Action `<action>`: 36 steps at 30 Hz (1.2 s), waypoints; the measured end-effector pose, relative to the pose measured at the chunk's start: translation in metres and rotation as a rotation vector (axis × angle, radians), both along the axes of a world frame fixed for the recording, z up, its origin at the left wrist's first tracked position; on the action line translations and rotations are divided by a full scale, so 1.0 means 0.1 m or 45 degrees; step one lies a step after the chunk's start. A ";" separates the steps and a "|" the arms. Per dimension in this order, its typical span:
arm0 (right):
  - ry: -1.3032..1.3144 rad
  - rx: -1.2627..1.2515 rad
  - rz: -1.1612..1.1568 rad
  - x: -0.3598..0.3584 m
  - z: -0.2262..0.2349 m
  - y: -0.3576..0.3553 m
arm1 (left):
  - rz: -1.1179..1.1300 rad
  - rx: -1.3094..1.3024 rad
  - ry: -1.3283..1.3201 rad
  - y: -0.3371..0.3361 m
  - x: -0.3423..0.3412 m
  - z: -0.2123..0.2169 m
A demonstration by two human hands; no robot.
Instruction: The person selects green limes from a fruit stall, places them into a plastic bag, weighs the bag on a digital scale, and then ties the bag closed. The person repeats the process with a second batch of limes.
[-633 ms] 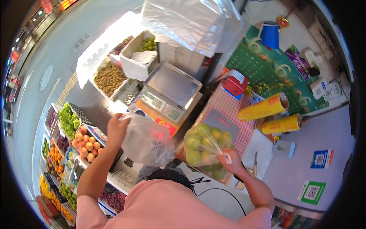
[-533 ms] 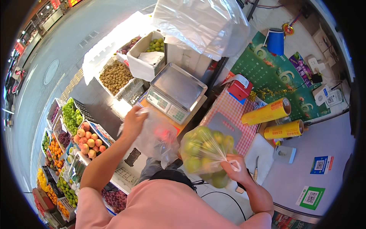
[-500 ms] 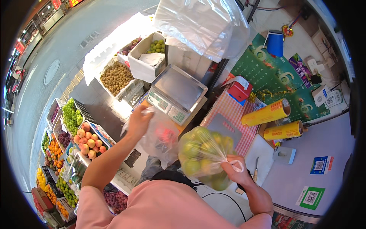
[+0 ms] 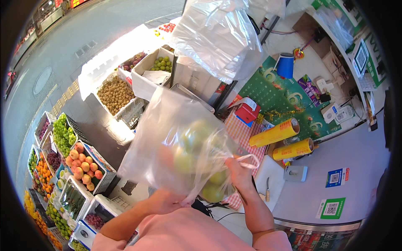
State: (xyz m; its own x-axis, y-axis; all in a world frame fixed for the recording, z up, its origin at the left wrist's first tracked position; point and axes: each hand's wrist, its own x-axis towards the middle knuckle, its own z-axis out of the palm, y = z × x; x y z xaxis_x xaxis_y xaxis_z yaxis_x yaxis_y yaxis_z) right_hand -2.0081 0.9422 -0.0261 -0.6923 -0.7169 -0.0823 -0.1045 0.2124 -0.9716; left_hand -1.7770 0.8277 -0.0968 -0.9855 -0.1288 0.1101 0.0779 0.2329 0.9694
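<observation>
My right hand (image 4: pixel 240 172) is closed round the gathered neck of a clear plastic bag of green-yellow round fruit (image 4: pixel 215 189). White twisted plastic sticks out beyond its fingers. A second, larger translucent plastic bag (image 4: pixel 144 140) is spread wide in front of the fruit, which shows blurred through it. Low by my body, my left hand (image 4: pixel 166 202) is closed on the edge of this larger bag; its fingertips are partly hidden. I cannot tell whether the fruit is inside the larger bag or behind it. Behind it the weighing scale (image 4: pixel 193 97) is mostly covered.
Clear plastic bags (image 4: pixel 217 39) hang ahead. To the right are yellow film rolls (image 4: pixel 274 133), a knife (image 4: pixel 267 189) on a white board, a red box (image 4: pixel 247 112) and a blue cup (image 4: pixel 285 65). Crates of peach-coloured fruit (image 4: pixel 83 165), green grapes (image 4: pixel 63 134) and small brown fruit (image 4: pixel 116 95) stand left.
My left hand has come down and toward my body, and the larger bag now spreads across the fruit bag and the scale. My right hand still grips the fruit bag's neck. The view has shifted.
</observation>
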 end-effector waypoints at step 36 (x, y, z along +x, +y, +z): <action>-0.858 -0.643 -1.301 0.11 -1.41 0.58 | -0.586 0.767 -0.237 0.18 -1.00 -0.05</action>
State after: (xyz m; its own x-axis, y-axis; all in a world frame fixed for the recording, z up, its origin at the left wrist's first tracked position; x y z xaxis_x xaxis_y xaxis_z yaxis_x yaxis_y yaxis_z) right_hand -1.9972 1.0002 -0.1675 -0.8645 0.0467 -0.5004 0.4164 -0.4911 -0.7651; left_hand -1.8772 0.8462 -0.1022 -0.9495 0.3129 -0.0216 -0.1377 -0.3540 0.9251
